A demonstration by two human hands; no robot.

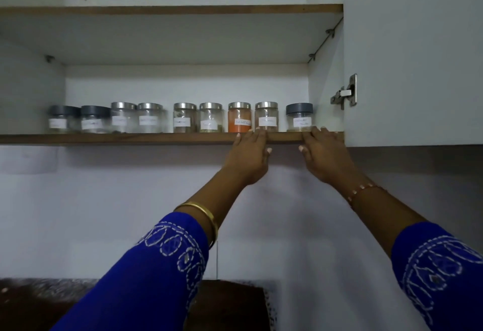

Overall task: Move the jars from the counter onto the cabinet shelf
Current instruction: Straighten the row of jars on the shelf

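Observation:
Several labelled glass jars stand in a row on the lower cabinet shelf (130, 138). Among them are a jar of orange powder (239, 117), a steel-lidded jar (266, 116) to its right and a grey-lidded jar (299, 117) at the far right. My left hand (249, 155) reaches up with straight fingers, its fingertips at the shelf edge below the orange jar and the steel-lidded jar. My right hand (324, 154) lies flat against the shelf edge just below the grey-lidded jar. Neither hand holds anything.
The open cabinet door (418, 56) with a metal hinge (345, 93) stands at the right. An upper shelf (170, 9) sits above. A dark counter (39, 302) shows at the bottom, behind my blue sleeves.

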